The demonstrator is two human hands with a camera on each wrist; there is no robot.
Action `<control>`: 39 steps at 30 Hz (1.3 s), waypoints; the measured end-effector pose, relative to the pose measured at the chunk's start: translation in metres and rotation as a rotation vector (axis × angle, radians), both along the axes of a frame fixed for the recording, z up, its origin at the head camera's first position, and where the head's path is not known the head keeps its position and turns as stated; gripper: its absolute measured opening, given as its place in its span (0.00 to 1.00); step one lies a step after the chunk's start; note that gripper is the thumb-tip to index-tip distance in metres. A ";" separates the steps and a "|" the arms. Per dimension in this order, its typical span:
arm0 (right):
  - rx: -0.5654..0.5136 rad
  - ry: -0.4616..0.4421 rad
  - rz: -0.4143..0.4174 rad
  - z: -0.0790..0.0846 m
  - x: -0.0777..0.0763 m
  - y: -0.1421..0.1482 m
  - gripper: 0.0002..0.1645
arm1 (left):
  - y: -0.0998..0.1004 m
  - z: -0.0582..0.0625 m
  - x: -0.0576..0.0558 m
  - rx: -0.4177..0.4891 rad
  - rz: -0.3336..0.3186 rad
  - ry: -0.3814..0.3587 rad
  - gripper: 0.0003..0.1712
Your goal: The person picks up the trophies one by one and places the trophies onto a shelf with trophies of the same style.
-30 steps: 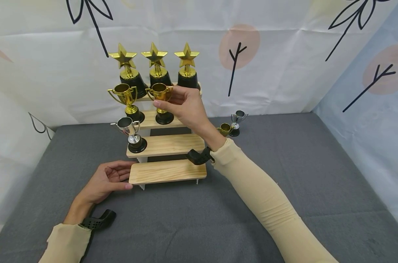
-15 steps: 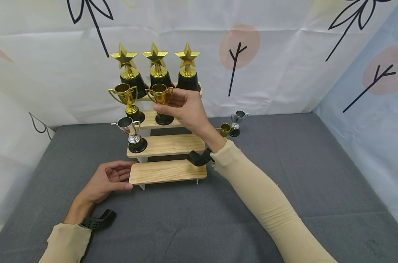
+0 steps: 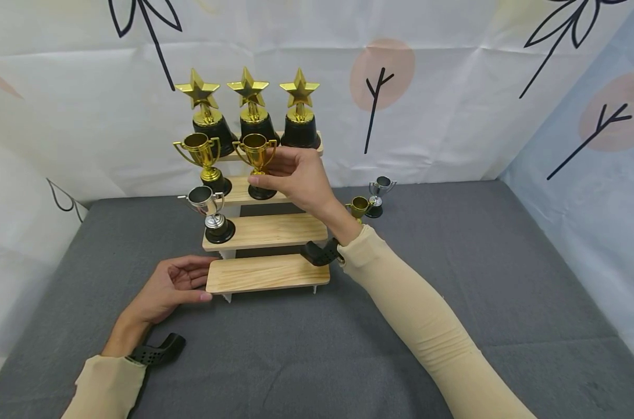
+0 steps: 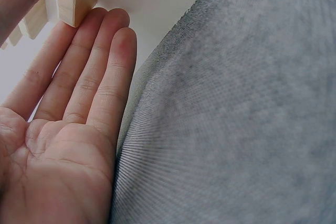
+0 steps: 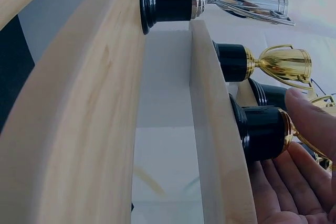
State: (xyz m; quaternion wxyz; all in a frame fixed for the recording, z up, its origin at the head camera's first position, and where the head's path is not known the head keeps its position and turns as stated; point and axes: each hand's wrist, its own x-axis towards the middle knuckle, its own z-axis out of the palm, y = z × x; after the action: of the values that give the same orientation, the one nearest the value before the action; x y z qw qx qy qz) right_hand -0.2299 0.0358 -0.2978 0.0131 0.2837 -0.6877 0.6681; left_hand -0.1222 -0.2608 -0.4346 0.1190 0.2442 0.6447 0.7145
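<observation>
A gold trophy cup (image 3: 255,152) on a black base stands upright mid-way along the second shelf from the top. Around its lower part is my right hand (image 3: 303,177), thumb in front near the stem and fingers behind; in the right wrist view the fingers (image 5: 286,177) look loose and fairly straight beside the black base (image 5: 264,132). My left hand (image 3: 173,288) has straight fingers (image 4: 100,72) at the left end of the lowest wooden shelf (image 3: 267,273), its thumb at the front corner. Another gold cup (image 3: 199,154) stands on the left of the second shelf.
Three gold star trophies (image 3: 248,93) line the top shelf. A silver cup (image 3: 207,206) stands at the left of the third shelf (image 3: 275,230). Right of the stand, a gold cup (image 3: 359,206) and a silver cup (image 3: 381,189) stand on the grey cloth (image 3: 453,244).
My right hand has slid down along the gold trophy cup, its thumb passing from the bowl to near the stem. The trophy cup and my left hand have stayed in place.
</observation>
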 end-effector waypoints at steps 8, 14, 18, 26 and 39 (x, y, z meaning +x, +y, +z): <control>0.071 0.024 -0.017 0.000 -0.002 -0.002 0.21 | 0.000 0.000 0.000 -0.004 0.003 -0.004 0.36; 0.120 0.029 -0.032 0.001 -0.003 -0.002 0.21 | -0.001 0.000 0.000 0.002 -0.004 -0.002 0.36; 0.149 0.034 -0.039 0.002 -0.003 -0.001 0.21 | -0.001 -0.001 -0.001 0.009 -0.008 0.001 0.36; 0.149 0.028 -0.026 0.003 -0.002 0.001 0.22 | -0.001 -0.001 -0.001 0.016 -0.014 0.002 0.36; 0.076 0.001 0.018 0.001 0.002 0.010 0.24 | -0.001 -0.001 0.000 0.002 0.006 -0.007 0.36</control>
State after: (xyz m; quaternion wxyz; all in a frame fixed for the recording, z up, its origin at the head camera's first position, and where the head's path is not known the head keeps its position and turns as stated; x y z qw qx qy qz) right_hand -0.2279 0.0462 -0.2968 -0.0034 0.2904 -0.7102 0.6414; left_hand -0.1227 -0.2615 -0.4355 0.1187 0.2397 0.6444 0.7164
